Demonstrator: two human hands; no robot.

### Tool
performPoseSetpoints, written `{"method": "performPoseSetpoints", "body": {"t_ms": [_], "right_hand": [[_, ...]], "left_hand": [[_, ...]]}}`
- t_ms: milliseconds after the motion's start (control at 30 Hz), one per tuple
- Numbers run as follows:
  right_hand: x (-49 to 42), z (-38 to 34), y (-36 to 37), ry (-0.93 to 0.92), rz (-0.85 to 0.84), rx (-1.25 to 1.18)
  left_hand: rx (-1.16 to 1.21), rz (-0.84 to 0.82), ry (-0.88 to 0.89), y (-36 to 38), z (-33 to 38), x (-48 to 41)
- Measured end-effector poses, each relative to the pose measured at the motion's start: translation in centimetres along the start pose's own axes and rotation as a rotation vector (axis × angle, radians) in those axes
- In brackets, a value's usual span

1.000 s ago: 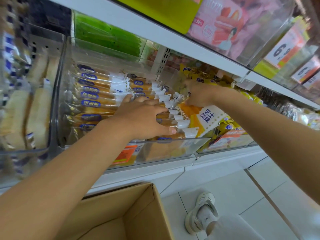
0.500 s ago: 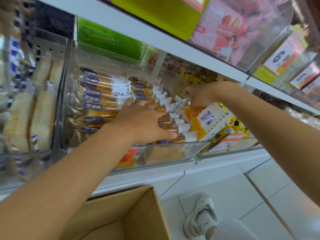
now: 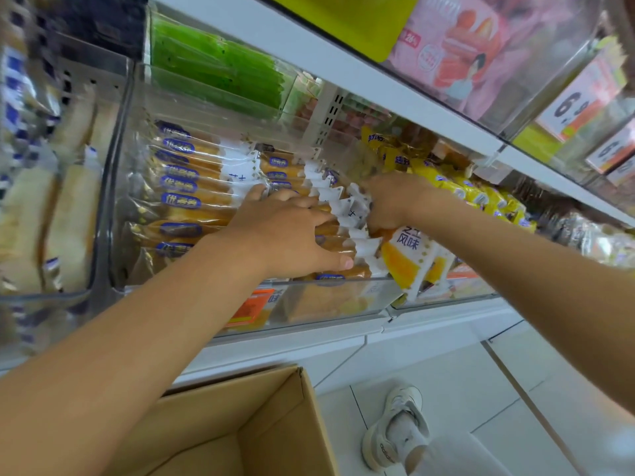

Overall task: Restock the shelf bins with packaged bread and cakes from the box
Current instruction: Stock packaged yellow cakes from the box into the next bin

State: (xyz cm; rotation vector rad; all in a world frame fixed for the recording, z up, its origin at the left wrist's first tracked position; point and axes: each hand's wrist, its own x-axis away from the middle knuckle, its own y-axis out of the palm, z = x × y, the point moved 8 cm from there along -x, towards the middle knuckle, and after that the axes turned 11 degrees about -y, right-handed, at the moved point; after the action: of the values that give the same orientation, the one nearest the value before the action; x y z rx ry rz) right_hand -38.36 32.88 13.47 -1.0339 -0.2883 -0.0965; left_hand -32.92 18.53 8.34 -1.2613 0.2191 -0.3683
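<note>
A person's left hand [image 3: 292,235] lies flat, fingers spread nearly straight, on the row of bread packets [image 3: 192,201] in the clear shelf bin [image 3: 326,304], apparently pressing them aside to make room. The right hand [image 3: 391,201], fingers curled round an orange-and-white packet [image 3: 409,255], holds it at the row's right end, above the cardboard box [image 3: 275,424].

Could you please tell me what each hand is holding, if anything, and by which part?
The right hand grips an orange-and-white packet by its upper end. The left hand holds nothing, only pressing flat on the stacked packets in the bin.
</note>
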Motion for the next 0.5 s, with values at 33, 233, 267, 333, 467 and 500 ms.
{"method": "performPoseSetpoints", "body": {"t_ms": [33,233,267,333,467,500], "right_hand": [[-0.2,-0.2,-0.2,0.003,0.046,-0.021],[-1.3,1.5,-2.6,0.040,0.124,-0.216],[-1.3,1.5,-2.7,0.048,0.143,-0.225],[-1.3,1.6,-2.9,0.050,0.225,-0.256],[-0.9,1.5,-2.1,0.033,0.337,-0.394],[-0.8,1.5,-1.6,0.019,0.328,-0.423]], "left_hand": [[0.005,0.001,-0.005,0.0,-0.1,0.0],[0.007,-0.009,0.001,-0.1,0.0,0.1],[0.006,-0.012,-0.002,-0.1,-0.1,0.2],[0.014,-0.016,0.000,0.0,0.0,0.3],[0.032,-0.019,-0.007,0.0,-0.1,0.1],[0.036,-0.017,-0.007,0.0,-0.1,0.1]]}}
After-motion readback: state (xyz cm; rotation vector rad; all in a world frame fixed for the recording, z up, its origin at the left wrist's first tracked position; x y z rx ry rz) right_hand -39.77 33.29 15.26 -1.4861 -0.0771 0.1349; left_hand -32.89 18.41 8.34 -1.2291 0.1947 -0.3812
